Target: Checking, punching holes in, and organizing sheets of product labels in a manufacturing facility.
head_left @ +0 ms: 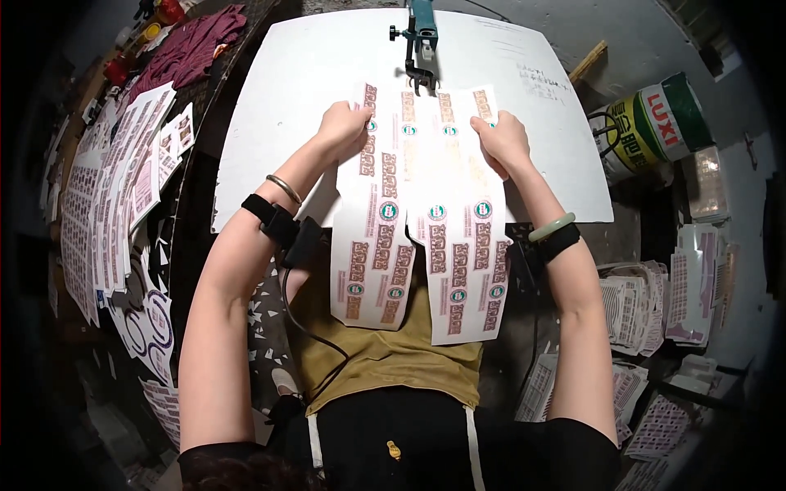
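Note:
A white sheet printed with brown-pink patterned strips and round green emblems (434, 176) lies on the white tabletop, its near part hanging over the front edge above my lap. A gap splits the hanging part into two flaps; farther up they appear joined. My left hand (345, 127) grips the sheet's left edge, fingers closed with the thumb on top. At the right edge my right hand (501, 141) pinches the paper likewise. Just beyond the sheet's far edge, between my hands, stands a teal machine head (422, 33) with a black forked foot (422, 80) low over the table.
The white tabletop (278, 106) has handwriting at its far right. On the left lie stacks of printed sheets (123, 196) and a dark red cloth (192, 49). A green and yellow bucket (655, 123) stands at right, above piles of cut sheets (634, 307).

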The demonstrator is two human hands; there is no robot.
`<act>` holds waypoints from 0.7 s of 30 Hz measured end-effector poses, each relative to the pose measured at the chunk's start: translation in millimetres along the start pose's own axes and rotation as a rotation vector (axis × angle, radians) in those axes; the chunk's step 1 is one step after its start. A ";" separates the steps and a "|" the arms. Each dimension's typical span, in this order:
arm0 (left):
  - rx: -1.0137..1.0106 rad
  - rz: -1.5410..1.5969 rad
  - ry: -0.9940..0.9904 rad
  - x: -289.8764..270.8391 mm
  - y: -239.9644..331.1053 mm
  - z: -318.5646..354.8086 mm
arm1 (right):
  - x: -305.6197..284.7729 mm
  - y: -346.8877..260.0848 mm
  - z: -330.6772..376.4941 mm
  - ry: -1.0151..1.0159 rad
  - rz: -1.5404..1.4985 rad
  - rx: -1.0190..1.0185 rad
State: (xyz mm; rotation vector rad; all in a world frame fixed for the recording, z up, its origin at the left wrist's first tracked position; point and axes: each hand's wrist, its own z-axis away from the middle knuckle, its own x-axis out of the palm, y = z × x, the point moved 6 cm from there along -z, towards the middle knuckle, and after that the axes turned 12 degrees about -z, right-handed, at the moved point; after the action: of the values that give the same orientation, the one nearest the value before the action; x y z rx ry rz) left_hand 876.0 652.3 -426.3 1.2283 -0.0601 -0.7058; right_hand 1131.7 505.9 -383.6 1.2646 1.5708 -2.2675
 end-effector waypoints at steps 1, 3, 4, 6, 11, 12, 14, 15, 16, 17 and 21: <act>-0.037 0.051 0.001 0.9 3.3 -11.2 | 1.3 -0.3 -12.3 -0.010 0.001 0.026; -0.056 0.047 -0.006 3.9 18.6 -29.6 | 1.1 1.8 -36.0 -0.015 -0.001 0.058; -0.071 0.046 -0.008 5.7 24.8 -37.5 | 1.4 4.5 -48.9 0.001 0.012 0.056; -0.044 -0.030 0.013 0.8 24.6 -60.9 | 4.1 1.0 -68.1 0.006 0.023 0.048; -0.020 -0.089 0.007 4.7 28.2 -80.6 | 3.7 8.2 -87.8 0.014 0.053 0.105; -0.040 -0.050 0.017 7.3 30.2 -77.2 | 2.3 6.8 -85.1 -0.001 0.043 0.103; -0.061 -0.012 0.026 6.3 35.3 -71.7 | 3.4 8.6 -87.0 0.002 0.040 0.100; -0.059 -0.043 0.018 5.3 38.7 -70.0 | 2.8 7.9 -87.9 0.007 0.037 0.091; -0.057 -0.073 0.008 5.4 41.3 -67.9 | 3.0 8.9 -87.5 0.007 0.038 0.094; -0.058 -0.072 0.011 2.1 38.6 -70.5 | 3.4 4.2 -87.3 0.005 0.029 0.083; -0.050 -0.065 0.001 0.6 41.3 -71.0 | 2.8 2.8 -88.7 -0.005 0.000 0.069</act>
State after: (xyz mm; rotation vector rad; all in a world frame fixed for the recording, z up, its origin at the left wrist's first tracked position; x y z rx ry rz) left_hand 924.4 717.9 -416.1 1.1873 -0.0017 -0.7587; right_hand 1181.5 577.9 -398.0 1.2740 1.5030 -2.3428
